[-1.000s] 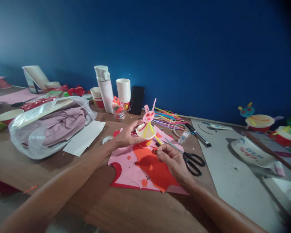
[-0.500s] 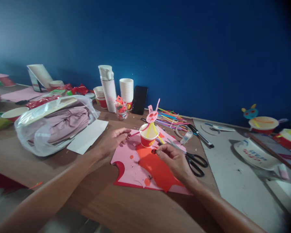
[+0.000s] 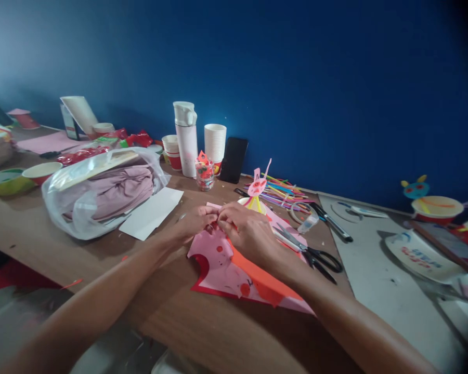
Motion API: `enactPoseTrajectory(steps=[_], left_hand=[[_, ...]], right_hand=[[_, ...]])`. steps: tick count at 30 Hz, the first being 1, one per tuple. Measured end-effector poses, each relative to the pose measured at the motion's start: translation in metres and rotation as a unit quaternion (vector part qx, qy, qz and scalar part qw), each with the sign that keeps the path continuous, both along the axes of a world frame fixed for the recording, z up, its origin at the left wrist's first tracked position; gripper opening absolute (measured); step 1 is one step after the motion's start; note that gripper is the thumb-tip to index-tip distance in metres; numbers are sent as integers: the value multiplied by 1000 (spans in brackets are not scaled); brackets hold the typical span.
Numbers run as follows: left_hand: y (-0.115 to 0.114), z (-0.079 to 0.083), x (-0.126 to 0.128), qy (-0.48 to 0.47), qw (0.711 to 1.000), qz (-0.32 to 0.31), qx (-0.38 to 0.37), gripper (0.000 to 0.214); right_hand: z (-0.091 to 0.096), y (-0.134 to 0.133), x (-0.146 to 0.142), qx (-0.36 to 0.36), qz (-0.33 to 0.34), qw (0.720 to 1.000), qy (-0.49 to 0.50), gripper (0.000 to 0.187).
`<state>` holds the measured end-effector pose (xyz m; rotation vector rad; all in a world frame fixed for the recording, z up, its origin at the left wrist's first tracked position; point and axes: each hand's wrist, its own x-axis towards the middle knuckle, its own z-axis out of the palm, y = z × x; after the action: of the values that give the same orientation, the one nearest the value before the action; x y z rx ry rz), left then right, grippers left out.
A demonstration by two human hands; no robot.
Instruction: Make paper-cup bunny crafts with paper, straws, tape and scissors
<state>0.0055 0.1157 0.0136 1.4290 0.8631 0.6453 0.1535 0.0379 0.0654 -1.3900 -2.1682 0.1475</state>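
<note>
Head view: left hand (image 3: 198,222) and right hand (image 3: 246,224), apart a moment ago, now meet, making this close two-handed work.
Fingers (image 3: 226,212) bunch together in a narrow grip; whether anything sits between them I cannot tell. Just beyond the grip, partly hidden, stands the paper cup (image 3: 262,208) with its pink face (image 3: 257,187); pink paper (image 3: 218,272) lies beneath, scissors (image 3: 304,249) rightward, on a brown counter (image 3: 171,311) against a blue wall (image 3: 296,93).

Scissors (image 3: 308,253) lie at the right of the paper (image 3: 210,264); a bag (image 3: 97,195), left; a phone (image 3: 234,160), behind.
</note>
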Motion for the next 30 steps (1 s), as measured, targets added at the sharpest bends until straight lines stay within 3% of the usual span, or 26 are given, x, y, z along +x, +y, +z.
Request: enactPoseTrajectory(steps=[11,19,30], left_hand=[[1,-4,-1,-16,1000,-19,0,13],[2,-4,-1,-34,999,-28,-22,15],[-2,1,-3,-57,996,-33,-68,19]], right_hand=[[2,18,-5,-45,-117,976,-177,23],[13,18,-13,-77,-135,962,-225,28],[5,22,-14,-63,-146,949,-272,28]])
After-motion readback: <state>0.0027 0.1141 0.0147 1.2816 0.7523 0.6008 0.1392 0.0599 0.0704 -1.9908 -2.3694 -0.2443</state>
